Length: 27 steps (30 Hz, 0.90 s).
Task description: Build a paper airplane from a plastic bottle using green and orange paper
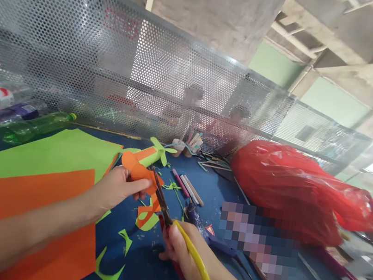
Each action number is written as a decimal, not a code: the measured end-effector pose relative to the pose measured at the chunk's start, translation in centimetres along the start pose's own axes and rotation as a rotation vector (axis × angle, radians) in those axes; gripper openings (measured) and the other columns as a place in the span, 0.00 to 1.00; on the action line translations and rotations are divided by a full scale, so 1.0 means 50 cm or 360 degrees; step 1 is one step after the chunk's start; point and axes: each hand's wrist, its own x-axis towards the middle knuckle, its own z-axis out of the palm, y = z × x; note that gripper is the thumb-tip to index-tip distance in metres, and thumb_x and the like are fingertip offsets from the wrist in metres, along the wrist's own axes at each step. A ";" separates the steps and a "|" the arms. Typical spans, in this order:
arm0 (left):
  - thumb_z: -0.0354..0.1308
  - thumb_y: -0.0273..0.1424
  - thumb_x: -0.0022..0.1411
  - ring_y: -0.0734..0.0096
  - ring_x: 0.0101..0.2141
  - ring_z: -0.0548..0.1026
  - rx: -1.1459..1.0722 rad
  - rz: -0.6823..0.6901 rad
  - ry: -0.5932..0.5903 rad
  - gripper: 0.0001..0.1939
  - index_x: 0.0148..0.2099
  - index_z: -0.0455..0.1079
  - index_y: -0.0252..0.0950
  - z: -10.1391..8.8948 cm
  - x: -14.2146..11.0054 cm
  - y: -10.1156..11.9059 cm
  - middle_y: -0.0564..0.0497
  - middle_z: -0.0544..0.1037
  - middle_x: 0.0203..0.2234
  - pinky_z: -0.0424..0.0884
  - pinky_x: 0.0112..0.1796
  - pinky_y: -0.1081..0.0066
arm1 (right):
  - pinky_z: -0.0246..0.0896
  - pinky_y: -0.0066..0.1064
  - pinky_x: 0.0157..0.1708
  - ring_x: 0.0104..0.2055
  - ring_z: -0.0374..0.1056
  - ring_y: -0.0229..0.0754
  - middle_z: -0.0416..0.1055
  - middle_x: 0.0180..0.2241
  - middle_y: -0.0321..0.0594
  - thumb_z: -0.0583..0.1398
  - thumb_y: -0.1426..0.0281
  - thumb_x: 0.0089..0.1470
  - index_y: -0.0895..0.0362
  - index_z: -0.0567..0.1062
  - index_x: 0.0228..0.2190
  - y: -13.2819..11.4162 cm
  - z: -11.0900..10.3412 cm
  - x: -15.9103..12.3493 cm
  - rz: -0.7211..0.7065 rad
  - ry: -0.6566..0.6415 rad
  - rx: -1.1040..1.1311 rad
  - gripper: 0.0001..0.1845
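Note:
My left hand (127, 185) pinches a piece of orange paper (139, 173) with rounded lobes, held above the blue table. In my right hand (181, 247) is a pair of scissors (162, 200) with a yellow handle loop, the other handle part red. Its blades reach the right edge of the orange paper; whether they are parted is hard to tell. Just behind stands a green paper flower shape (160, 152) on an orange and green paper piece. Orange and green paper cuttings (147, 218) lie beneath the blades.
Large green sheets (47, 152) and orange sheets (68, 202) cover the left side. Plastic bottles (34, 126) lie beyond. A blue glue gun (213, 240) with its cord, several markers (188, 187) and a red plastic bag (287, 188) are at right. A perforated metal screen (113, 63) bounds the back.

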 end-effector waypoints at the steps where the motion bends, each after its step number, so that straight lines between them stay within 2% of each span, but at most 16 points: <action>1: 0.59 0.35 0.52 0.72 0.21 0.68 0.0008 0.0003 0.0002 0.11 0.21 0.70 0.37 0.000 -0.001 0.001 0.54 0.72 0.17 0.63 0.26 0.72 | 0.65 0.30 0.25 0.19 0.54 0.33 0.52 0.19 0.30 0.42 0.38 0.53 0.55 0.58 0.21 0.000 0.001 0.000 0.0006 0.0001 0.0003 0.34; 8: 0.59 0.35 0.53 0.73 0.23 0.69 -0.0054 -0.0004 -0.0029 0.09 0.25 0.72 0.35 -0.002 0.002 -0.004 0.53 0.74 0.19 0.64 0.28 0.73 | 0.63 0.29 0.23 0.17 0.54 0.32 0.52 0.18 0.29 0.42 0.37 0.52 0.54 0.58 0.21 -0.008 0.001 -0.003 0.0030 0.0070 -0.0012 0.34; 14: 0.63 0.36 0.49 0.74 0.22 0.68 -0.0167 -0.0047 0.0012 0.09 0.26 0.72 0.35 0.001 0.003 0.000 0.55 0.73 0.19 0.64 0.27 0.73 | 0.59 0.26 0.21 0.21 0.66 0.38 0.53 0.19 0.30 0.41 0.35 0.50 0.55 0.58 0.21 -0.015 0.004 -0.006 0.0088 0.0104 -0.0046 0.35; 17: 0.64 0.36 0.48 0.75 0.22 0.68 -0.0244 -0.0067 0.0054 0.09 0.26 0.72 0.35 0.002 0.002 0.002 0.55 0.73 0.19 0.64 0.27 0.73 | 0.60 0.27 0.21 0.19 0.64 0.36 0.54 0.19 0.30 0.41 0.35 0.49 0.55 0.59 0.21 -0.011 0.006 -0.006 0.0112 0.0108 -0.0035 0.36; 24: 0.63 0.35 0.51 0.76 0.24 0.69 -0.0326 -0.0051 0.0009 0.08 0.29 0.73 0.36 -0.001 0.005 -0.002 0.56 0.74 0.20 0.65 0.29 0.74 | 0.64 0.30 0.23 0.16 0.54 0.32 0.49 0.17 0.28 0.42 0.35 0.49 0.54 0.58 0.22 -0.004 0.005 -0.002 0.0102 0.0087 0.0062 0.35; 27: 0.63 0.35 0.51 0.75 0.23 0.69 -0.0321 -0.0051 0.0008 0.08 0.29 0.73 0.36 0.000 0.003 0.002 0.56 0.73 0.20 0.64 0.29 0.74 | 0.65 0.31 0.24 0.16 0.55 0.33 0.49 0.17 0.28 0.42 0.35 0.50 0.54 0.59 0.22 -0.005 0.006 -0.001 0.0109 0.0088 0.0076 0.34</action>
